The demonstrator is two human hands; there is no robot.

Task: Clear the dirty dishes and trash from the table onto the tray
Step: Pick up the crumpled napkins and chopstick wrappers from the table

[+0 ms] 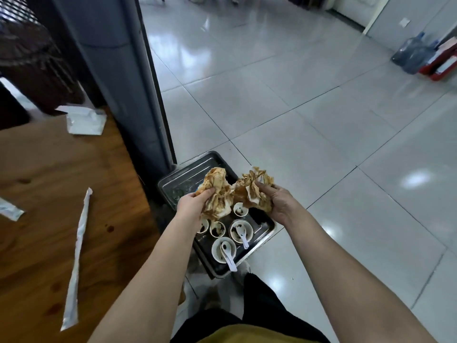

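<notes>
Dark rectangular metal tray was partly hidden by crumpled brown-stained paper napkins; left hand clutched one, right hand the other

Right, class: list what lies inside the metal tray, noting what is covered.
Five stained white cups, two holding spoons. Soiled napkins gripped by the left hand and right hand hide the middle of the tray.

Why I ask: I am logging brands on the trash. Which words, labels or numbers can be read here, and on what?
No text is readable.
Long paper wrapper on the wooden table: faint bluish print, too blurred.
Small wrapper at the table's left edge: blurred print.
Tissue pack: nothing legible.
Papers in the red crate: too small.
</notes>
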